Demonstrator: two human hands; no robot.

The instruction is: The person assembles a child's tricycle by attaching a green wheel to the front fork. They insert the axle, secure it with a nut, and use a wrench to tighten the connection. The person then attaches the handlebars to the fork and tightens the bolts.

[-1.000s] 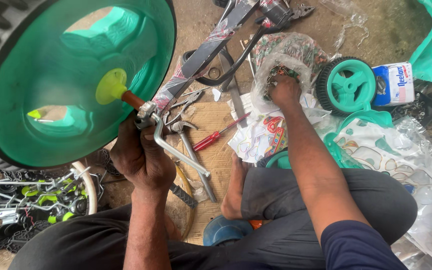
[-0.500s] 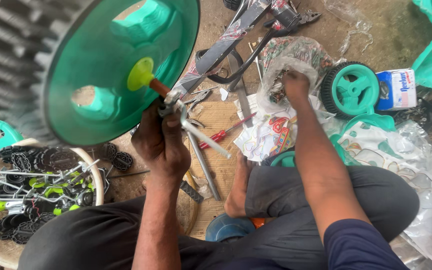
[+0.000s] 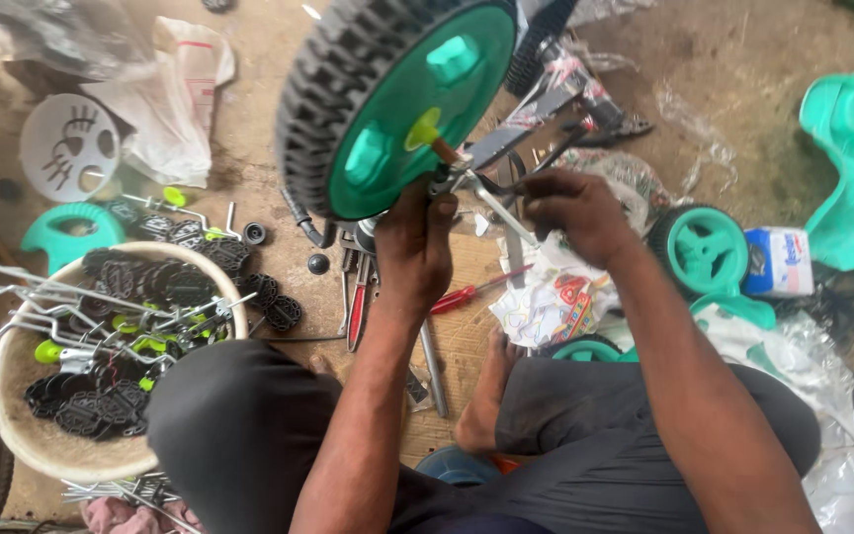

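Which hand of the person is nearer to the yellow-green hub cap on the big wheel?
Left. The left hand grips the axle bracket just below the yellow-green hub cap of the wheel. The right hand is farther away, to the right of it, on the thin metal rod.

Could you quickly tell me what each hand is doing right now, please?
Left hand: closed around the metal bracket at the green wheel hub.
Right hand: fingers curled at the same bracket; its grip cannot be told.
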